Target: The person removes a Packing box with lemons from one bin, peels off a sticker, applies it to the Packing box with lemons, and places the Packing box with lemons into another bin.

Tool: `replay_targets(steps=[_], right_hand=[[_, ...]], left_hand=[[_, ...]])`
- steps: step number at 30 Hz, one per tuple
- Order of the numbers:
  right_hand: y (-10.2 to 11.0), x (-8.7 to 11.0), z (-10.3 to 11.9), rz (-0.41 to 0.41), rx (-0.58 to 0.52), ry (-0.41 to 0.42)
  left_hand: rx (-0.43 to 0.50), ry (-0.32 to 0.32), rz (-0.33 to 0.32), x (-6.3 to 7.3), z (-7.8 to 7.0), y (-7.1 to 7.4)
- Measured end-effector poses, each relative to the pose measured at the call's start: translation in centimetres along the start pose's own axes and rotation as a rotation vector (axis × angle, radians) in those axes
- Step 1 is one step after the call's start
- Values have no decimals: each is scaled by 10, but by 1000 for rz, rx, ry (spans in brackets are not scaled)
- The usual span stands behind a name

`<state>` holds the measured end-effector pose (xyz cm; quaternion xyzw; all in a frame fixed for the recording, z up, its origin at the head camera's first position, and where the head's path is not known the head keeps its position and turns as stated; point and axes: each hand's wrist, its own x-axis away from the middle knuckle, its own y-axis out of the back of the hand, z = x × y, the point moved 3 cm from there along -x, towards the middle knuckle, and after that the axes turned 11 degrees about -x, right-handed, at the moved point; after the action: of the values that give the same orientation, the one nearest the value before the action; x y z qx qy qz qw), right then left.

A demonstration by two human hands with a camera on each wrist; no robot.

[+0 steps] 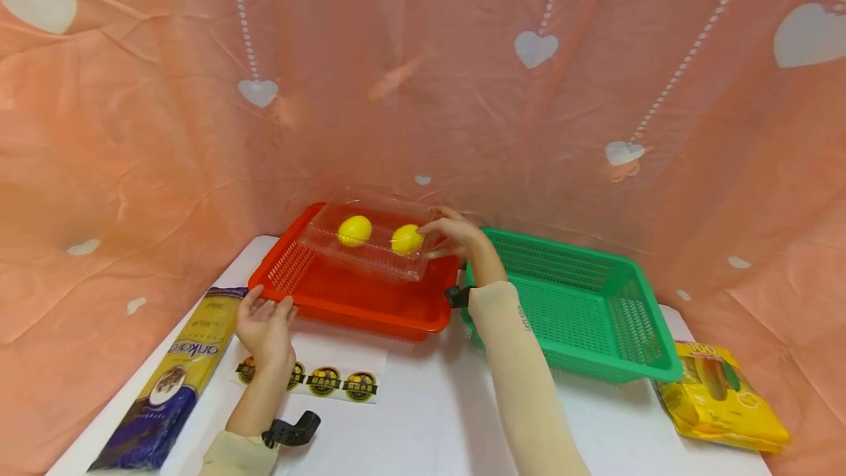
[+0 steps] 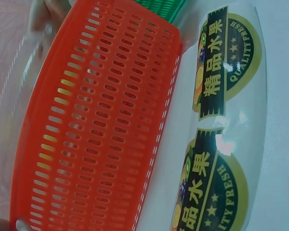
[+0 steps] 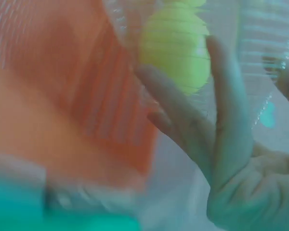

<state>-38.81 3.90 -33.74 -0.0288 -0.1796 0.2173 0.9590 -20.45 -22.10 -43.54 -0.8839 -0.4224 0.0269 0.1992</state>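
Note:
My right hand [image 1: 452, 233] grips the right end of a clear plastic fruit box [image 1: 380, 259], its fingers spread over the plastic. Inside it are two yellow, lemon-like fruits, one on the left [image 1: 355, 231] and one by the fingers [image 1: 406, 239]; the nearer fruit [image 3: 176, 48] also shows in the right wrist view. The box is tilted over the back of a red plastic basket [image 1: 357, 318]. At that basket's front left corner, my left hand [image 1: 267, 333] pinches the rim. The left wrist view shows the slotted red wall [image 2: 101, 115] and only a bit of thumb and finger.
A green basket [image 1: 575, 369] stands right of the red one. Farther right lies a yellow packet [image 1: 723, 399]; a gold and purple packet [image 1: 175, 380] lies at left. A sticker strip [image 1: 324, 380] is on the white table [image 1: 410, 424]. Pink curtain [image 1: 423, 94] hangs behind.

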Motion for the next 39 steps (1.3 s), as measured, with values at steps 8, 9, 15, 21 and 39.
replay_targets(steps=[8,9,15,21,39], right_hand=[[39,53,24,77,31,26],[44,62,25,84,20,25],[69,111,21,148,12,30],[83,158,8,200,61,51],[93,246,-87,277,35,42]], left_hand=[[11,-15,-17,-2,-2,4],[16,-19,-16,-2,-2,4],[18,-31,-11,-5,-3,3],[24,-19,-2,-7,-4,1],[24,2,15,0,-1,-1]])
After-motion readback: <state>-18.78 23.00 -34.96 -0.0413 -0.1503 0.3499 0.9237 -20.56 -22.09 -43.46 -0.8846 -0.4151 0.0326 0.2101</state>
